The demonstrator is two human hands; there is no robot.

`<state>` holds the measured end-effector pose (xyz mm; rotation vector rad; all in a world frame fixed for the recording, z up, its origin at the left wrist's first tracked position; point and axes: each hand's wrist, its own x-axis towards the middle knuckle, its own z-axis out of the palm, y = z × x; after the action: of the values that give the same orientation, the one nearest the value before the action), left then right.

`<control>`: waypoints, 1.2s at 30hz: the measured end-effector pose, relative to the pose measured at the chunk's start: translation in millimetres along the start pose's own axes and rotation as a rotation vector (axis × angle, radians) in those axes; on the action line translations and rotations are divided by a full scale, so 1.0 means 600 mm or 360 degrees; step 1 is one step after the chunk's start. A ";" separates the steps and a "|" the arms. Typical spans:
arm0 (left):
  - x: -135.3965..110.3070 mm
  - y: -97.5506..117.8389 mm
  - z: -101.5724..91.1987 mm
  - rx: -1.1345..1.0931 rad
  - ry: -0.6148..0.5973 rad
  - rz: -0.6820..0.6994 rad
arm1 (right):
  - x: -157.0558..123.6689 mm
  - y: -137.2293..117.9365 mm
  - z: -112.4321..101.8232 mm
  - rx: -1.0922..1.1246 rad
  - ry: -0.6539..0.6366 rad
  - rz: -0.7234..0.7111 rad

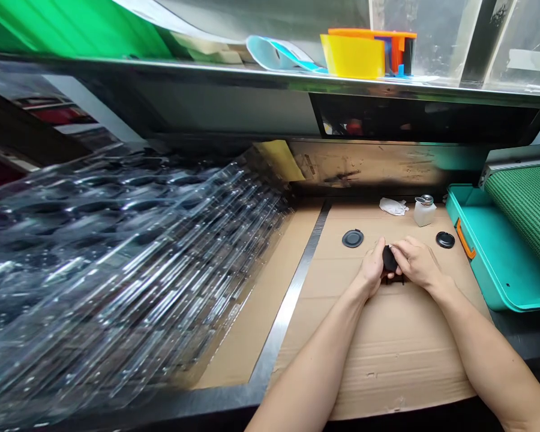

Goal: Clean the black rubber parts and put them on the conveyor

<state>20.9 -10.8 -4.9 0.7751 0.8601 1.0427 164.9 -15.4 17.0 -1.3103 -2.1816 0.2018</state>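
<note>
Between my two hands is a small round black disc-shaped part point(389, 259), held over the cardboard sheet point(378, 348). My left hand point(372, 267) grips its left side, thumb along the edge. My right hand point(414, 259) closes on the disc's right side with fingers bent. Under the hands, a dark slot or small black piece shows at the cardboard, partly hidden. To the left lies a dark grey round cap point(353, 238), flat on the cardboard. Another black round cap point(445, 239) rests to the right of my hands.
Stacked clear plastic trays point(162, 270) fill the left side. A teal bin point(481, 258) with an orange handle stands right, beside a green conveyor belt point(531, 198). Behind my hands are a white bottle point(425, 211) and crumpled tissue point(393, 206). A shelf edge point(270, 81) crosses above.
</note>
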 end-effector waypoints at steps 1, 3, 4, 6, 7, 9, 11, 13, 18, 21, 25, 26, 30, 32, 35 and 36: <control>0.000 -0.004 0.000 0.0093 0.0019 0.0024 | -0.001 -0.002 0.000 -0.0073 -0.0005 -0.0007; 0.001 -0.009 -0.001 0.0198 0.0032 0.0031 | -0.001 -0.004 -0.001 -0.0209 -0.0028 -0.0021; 0.001 -0.010 -0.001 0.0220 0.0035 0.0030 | 0.000 -0.004 -0.002 -0.0269 -0.0048 -0.0027; 0.001 -0.010 -0.002 0.0255 0.0025 0.0035 | 0.001 -0.003 -0.003 -0.0364 -0.0097 -0.0036; 0.001 -0.009 -0.002 0.0281 0.0016 0.0043 | 0.002 -0.002 -0.003 -0.0397 -0.0117 -0.0041; 0.000 -0.007 -0.001 0.0367 0.0010 0.0067 | 0.003 0.000 -0.002 -0.0434 -0.0130 -0.0070; -0.001 -0.004 0.000 0.0465 -0.0005 0.0077 | 0.003 0.004 -0.001 -0.0439 -0.0118 -0.0129; -0.001 -0.001 0.001 0.0504 -0.0030 0.0067 | 0.004 0.006 -0.001 -0.0427 -0.0108 -0.0186; 0.001 0.002 -0.001 0.0446 -0.0060 0.0022 | 0.007 0.005 -0.004 -0.0444 -0.0154 -0.0139; 0.002 -0.002 -0.002 0.0474 -0.0069 0.0031 | 0.008 0.001 -0.007 -0.0511 -0.0201 -0.0018; 0.004 -0.009 -0.003 0.0471 -0.0086 0.0076 | 0.008 -0.001 -0.009 -0.0500 -0.0189 -0.0057; 0.004 -0.010 -0.004 0.0467 -0.0091 0.0085 | 0.008 -0.001 -0.009 -0.0486 -0.0172 -0.0086; 0.004 -0.010 -0.002 0.0478 -0.0084 0.0080 | 0.007 -0.002 -0.012 -0.0469 -0.0167 -0.0038; 0.004 -0.010 -0.001 0.0476 -0.0076 0.0067 | 0.006 -0.004 -0.013 -0.0460 -0.0189 0.0043; 0.004 -0.009 -0.001 0.0460 -0.0082 0.0063 | 0.004 -0.005 -0.012 -0.0400 -0.0165 0.0049; 0.004 -0.009 -0.001 0.0456 -0.0083 0.0063 | 0.004 -0.005 -0.012 -0.0382 -0.0141 0.0038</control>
<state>23.4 -10.2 -10.5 1.0591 0.9648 0.9404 165.8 -16.0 24.9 -1.4828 -2.3220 0.0066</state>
